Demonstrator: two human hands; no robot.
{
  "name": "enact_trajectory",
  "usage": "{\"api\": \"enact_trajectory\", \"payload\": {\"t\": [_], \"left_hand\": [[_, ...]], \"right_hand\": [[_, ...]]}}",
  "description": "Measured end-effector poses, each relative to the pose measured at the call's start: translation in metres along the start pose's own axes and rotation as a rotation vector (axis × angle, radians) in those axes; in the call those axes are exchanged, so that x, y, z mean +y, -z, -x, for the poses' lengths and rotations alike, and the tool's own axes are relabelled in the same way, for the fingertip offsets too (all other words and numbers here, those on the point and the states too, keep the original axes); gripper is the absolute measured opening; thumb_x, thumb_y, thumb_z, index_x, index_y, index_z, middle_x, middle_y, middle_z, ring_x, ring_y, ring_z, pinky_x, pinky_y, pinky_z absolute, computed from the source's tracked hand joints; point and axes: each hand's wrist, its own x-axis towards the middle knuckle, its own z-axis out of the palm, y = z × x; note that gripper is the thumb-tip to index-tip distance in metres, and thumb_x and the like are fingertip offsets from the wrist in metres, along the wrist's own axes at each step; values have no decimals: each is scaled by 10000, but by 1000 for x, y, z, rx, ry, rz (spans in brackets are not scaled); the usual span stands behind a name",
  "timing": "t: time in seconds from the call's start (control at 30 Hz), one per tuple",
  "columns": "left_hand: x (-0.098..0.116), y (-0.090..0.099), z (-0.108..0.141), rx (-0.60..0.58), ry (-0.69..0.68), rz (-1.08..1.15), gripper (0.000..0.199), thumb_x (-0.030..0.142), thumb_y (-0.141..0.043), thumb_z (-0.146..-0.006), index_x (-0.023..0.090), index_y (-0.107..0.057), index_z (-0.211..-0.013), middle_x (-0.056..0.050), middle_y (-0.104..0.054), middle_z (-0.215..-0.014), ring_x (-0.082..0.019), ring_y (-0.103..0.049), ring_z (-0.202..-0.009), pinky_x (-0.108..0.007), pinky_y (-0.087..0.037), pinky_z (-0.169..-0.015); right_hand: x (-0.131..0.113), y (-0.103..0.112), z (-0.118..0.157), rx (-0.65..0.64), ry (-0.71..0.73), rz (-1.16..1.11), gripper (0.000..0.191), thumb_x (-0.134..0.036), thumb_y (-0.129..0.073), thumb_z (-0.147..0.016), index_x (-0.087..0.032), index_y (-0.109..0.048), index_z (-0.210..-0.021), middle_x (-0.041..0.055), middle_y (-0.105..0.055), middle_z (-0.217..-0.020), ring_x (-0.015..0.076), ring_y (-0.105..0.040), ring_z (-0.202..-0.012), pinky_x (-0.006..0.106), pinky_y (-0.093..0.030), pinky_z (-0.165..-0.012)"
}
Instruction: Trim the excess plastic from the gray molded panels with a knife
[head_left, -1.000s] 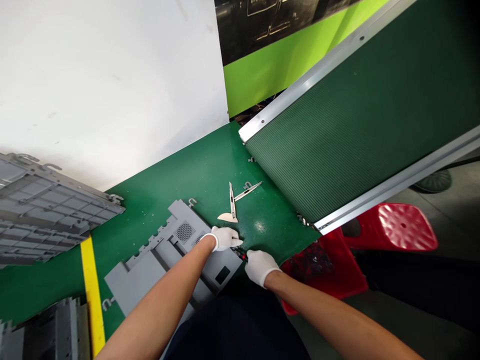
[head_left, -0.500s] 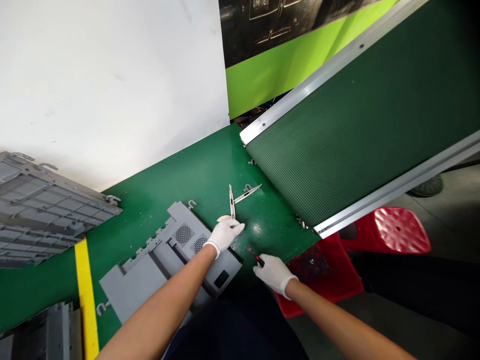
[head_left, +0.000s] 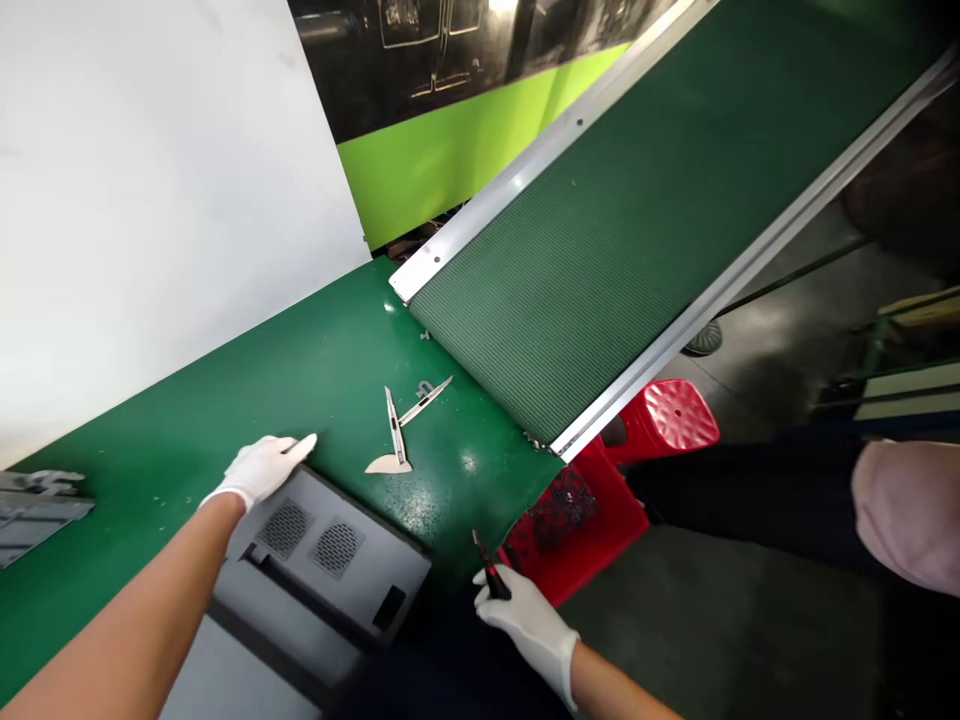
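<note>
My left hand point(head_left: 262, 472), in a white glove, is closed at the far corner of a grey plastic panel point(head_left: 405, 580) with two round-hole grilles; the part under its fingers is hidden. My right hand point(head_left: 529, 620), also gloved, grips side cutters point(head_left: 493, 575) with a black and red handle, their tip pointing up and away from me. The cutters are apart from the panel, close to the table's edge. Beyond the panel lie two slim knives point(head_left: 395, 425), one crossing near the other, with a beige piece point(head_left: 388, 465) at the base and a grey hook-shaped scrap point(head_left: 424, 389) beside them.
A ribbed green conveyor point(head_left: 540, 290) with metal rails rises to the right from the green table point(head_left: 300, 340). Below its end are a red bin point(head_left: 600, 540) holding dark bits and a red stool point(head_left: 679, 415). Another person's leg and arm point(head_left: 900, 510) show at right.
My left hand has left the knives and moved left to the panel's far corner. The cutters stay in my right hand, now tilted more upright. The view has swung right.
</note>
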Motion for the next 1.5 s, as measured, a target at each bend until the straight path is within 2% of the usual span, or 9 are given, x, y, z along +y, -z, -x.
{"api": "enact_trajectory", "payload": {"t": [0.1,0.23,0.3,0.47,0.6,0.7,0.9,1.07,1.5], "left_hand": [[11,-9,12,-135,-13,5,702,796,-338,-806,243,-746,-946,-108,-709,-1102,-320,-641,-985,-376,-469,-865],[29,-15,14,-163,52,-18,644,799,-368,-790,280,-736,-891,-80,-722,-1105,-306,-648,-973,-369,-466,-827],[27,-16,8,-199,58,-23,633,792,-381,-787,265,-728,-831,-80,-730,-1061,-287,-653,-922,-354,-464,-786],[13,-21,-8,-298,-31,13,589,721,-408,-808,222,-717,-761,-90,-730,-895,-228,-643,-771,-309,-435,-674],[9,-25,-19,-342,-36,25,569,702,-472,-781,197,-729,-732,-97,-733,-852,-211,-632,-732,-301,-421,-644],[7,-27,-21,-356,-26,40,565,699,-471,-780,199,-732,-741,-88,-731,-829,-198,-619,-701,-296,-412,-620],[5,-27,-17,-336,-26,95,553,718,-466,-773,216,-687,-695,-61,-713,-773,-181,-588,-653,-289,-389,-586],[6,-27,-17,-336,-18,87,560,724,-464,-767,212,-672,-676,-61,-700,-764,-180,-577,-657,-292,-386,-592],[10,-20,-9,-329,29,146,542,732,-498,-743,220,-657,-669,-32,-642,-688,-168,-520,-616,-296,-361,-566]], "right_hand": [[-21,-7,1,-92,73,206,236,-203,-549,-749,-211,-643,-965,-37,-568,-715,143,-524,-690,250,-388,-657],[-77,-36,-32,-149,234,539,140,-306,-521,-860,-213,-622,-888,6,-620,-772,162,-542,-734,264,-390,-698],[-105,-60,-60,-197,308,649,225,-403,-502,-904,-214,-622,-880,41,-673,-860,178,-580,-784,276,-399,-729],[-146,-118,-128,-263,231,864,529,-640,-383,-929,-202,-664,-1020,127,-720,-1043,268,-667,-948,343,-461,-814],[-150,-144,-156,-293,234,931,685,-739,-360,-888,-155,-679,-1049,197,-707,-1104,340,-665,-1027,415,-464,-894],[-147,-153,-162,-306,246,945,683,-736,-347,-895,-158,-677,-1050,194,-709,-1107,330,-661,-1047,408,-461,-906],[-142,-158,-164,-271,315,964,589,-667,-320,-941,-194,-666,-990,154,-725,-1036,302,-673,-991,382,-468,-857],[-139,-162,-166,-229,343,967,626,-704,-277,-943,-207,-656,-916,141,-730,-966,300,-681,-942,370,-466,-803],[-142,-173,-160,-183,224,991,665,-659,-161,-976,-190,-627,-1045,149,-722,-1033,305,-682,-976,407,-485,-847]]}}
